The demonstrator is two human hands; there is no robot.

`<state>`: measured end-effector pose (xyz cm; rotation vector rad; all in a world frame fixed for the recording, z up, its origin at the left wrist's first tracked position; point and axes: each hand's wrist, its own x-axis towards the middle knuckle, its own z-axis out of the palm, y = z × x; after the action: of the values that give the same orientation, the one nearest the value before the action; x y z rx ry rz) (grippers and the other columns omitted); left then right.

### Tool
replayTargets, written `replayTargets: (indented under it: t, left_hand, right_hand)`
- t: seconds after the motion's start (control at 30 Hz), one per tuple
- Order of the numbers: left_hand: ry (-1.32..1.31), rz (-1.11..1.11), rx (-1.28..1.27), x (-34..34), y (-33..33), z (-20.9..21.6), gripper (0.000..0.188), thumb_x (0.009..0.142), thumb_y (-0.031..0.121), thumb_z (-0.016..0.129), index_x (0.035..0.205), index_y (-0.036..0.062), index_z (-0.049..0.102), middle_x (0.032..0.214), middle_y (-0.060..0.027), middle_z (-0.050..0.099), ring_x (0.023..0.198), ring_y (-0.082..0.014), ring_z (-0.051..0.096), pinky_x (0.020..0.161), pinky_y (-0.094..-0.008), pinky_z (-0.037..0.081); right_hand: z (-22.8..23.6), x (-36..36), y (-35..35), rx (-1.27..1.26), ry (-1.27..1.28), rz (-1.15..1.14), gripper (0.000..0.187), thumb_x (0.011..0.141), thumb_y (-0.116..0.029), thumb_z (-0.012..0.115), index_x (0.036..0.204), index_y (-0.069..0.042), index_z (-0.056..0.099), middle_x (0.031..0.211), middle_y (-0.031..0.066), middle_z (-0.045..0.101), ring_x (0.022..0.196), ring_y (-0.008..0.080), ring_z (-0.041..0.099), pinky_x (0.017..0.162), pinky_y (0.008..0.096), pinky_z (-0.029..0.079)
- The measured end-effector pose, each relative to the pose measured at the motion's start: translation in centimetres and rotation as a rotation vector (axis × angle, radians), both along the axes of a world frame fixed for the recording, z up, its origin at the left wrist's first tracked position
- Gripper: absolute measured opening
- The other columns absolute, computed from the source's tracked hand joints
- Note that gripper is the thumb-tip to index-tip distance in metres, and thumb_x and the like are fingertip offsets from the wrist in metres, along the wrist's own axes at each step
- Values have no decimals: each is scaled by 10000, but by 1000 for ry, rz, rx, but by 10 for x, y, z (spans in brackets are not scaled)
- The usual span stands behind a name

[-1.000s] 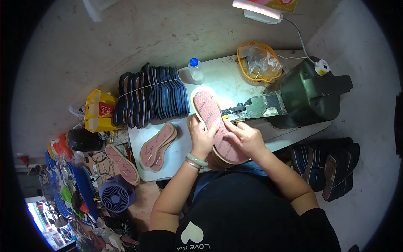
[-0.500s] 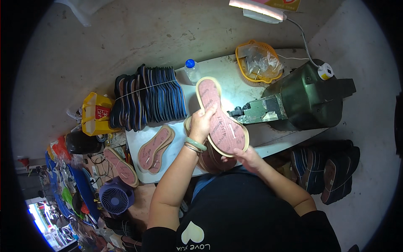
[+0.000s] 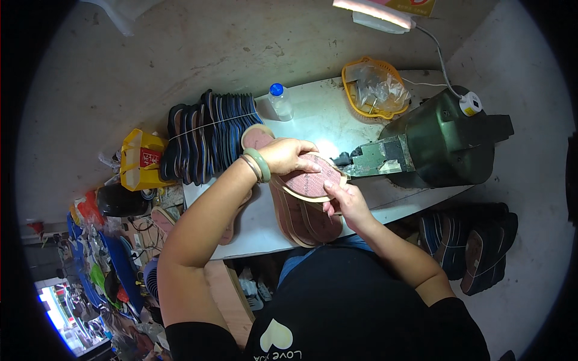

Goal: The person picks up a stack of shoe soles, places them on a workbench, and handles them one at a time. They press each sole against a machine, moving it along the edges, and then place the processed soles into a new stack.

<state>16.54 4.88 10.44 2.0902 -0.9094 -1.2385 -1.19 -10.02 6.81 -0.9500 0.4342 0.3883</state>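
A pink shoe insole with a cream rim lies slanted before me, its end close to the tip of the green machine's narrow arm. My left hand, with a pale green bangle at the wrist, grips it across the middle, fingers on its top face. My right hand pinches the near right edge, thumb on top and fingers curled below. Beneath it, a small pile of pink insoles rests on the white table. Another insole is partly covered by my left forearm.
A tied row of dark insoles stands at the left, beside a yellow container. At the back are a blue-capped bottle and an orange basket of plastic bags. A lamp hangs above; dark bundles sit at right.
The insole has swung from nearly upright to slanting left, its right end now close to the machine arm's tip. My left hand has turned over it, and my right hand has moved up slightly.
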Motion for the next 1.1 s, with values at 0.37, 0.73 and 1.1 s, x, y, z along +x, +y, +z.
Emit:
replayTargets:
  t: [0.37, 0.73, 1.1]
  left_hand:
    - [-129, 490, -21, -47, 19, -12, 440, 847, 413, 651, 1164, 112, 602, 979, -179, 675, 903, -327, 655, 792, -364, 503]
    - [-166, 822, -279, -77, 9, -30, 373, 833, 276, 690, 1109, 35, 619, 917, -190, 683, 857, -284, 675, 768, -342, 510]
    - [-333, 1016, -177, -95, -11, -20, 479, 796, 359, 732, 974, -50, 558, 890, -226, 652, 843, -347, 649, 747, -389, 503]
  right_hand:
    - [-9, 19, -5, -195, 1, -54, 367, 962, -306, 543, 709, -49, 611, 580, 32, 593, 452, 70, 496, 439, 187, 375]
    - [-17, 12, 1, -281, -82, -136, 420, 975, -330, 514, 701, -26, 607, 579, 17, 571, 460, 63, 488, 439, 200, 394]
    - [-10, -68, 15, 370, 172, 182, 366, 934, -275, 582, 1160, 13, 570, 1058, 58, 620, 981, 150, 592, 899, 310, 460]
